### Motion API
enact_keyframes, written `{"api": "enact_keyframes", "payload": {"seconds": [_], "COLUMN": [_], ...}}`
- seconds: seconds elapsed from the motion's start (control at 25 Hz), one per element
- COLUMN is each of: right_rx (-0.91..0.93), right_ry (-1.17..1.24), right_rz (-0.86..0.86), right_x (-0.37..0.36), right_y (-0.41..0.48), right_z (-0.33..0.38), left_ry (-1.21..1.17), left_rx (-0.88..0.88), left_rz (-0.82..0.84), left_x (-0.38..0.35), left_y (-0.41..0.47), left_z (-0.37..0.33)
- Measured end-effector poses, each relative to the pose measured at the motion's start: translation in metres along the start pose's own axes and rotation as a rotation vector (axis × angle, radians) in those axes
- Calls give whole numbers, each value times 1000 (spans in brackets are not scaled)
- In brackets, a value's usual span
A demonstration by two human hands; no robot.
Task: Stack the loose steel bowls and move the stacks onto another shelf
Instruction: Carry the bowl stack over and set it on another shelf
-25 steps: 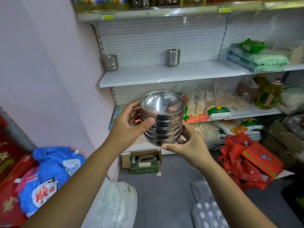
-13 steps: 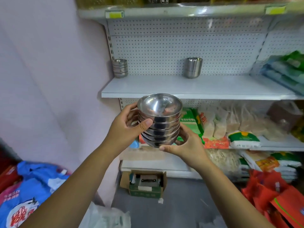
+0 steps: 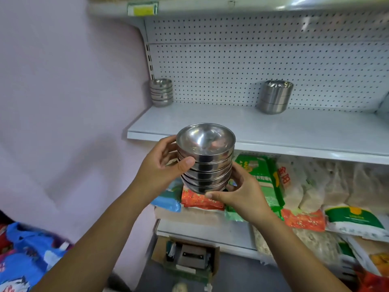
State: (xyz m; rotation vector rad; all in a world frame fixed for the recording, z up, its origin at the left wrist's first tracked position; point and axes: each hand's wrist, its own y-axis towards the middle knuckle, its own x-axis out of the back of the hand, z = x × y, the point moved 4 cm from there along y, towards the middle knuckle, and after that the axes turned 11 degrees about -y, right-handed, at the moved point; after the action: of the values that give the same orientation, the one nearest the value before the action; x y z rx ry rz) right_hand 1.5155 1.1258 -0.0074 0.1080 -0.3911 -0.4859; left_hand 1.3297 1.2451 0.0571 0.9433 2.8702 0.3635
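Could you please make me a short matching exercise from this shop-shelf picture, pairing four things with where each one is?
Things
1. left hand
2. right hand
3. smooth-sided bowl stack
4. cardboard box

Places
A. on the floor, below the lowest shelf
B. standing on the white shelf, against the pegboard
C. gripping the upper side of the held bowl stack
D. holding the held bowl stack at its base

Pairs: 1-C, 2-D, 3-B, 4-A
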Motion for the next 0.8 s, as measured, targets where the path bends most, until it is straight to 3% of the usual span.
{"api": "enact_keyframes", "payload": {"seconds": [0.36, 0.8], "right_rx": [7, -60], "right_ry": [-63, -117], "right_rz": [-29, 13], "right_x": [-5, -67], "right_y": [150, 342], "right_z": [-10, -60], "left_ry": [2, 49], "left_rx": [37, 109], "left_rz": [114, 99], "left_x": [29, 107], "left_y": [157, 329], "left_z": [32, 102]}}
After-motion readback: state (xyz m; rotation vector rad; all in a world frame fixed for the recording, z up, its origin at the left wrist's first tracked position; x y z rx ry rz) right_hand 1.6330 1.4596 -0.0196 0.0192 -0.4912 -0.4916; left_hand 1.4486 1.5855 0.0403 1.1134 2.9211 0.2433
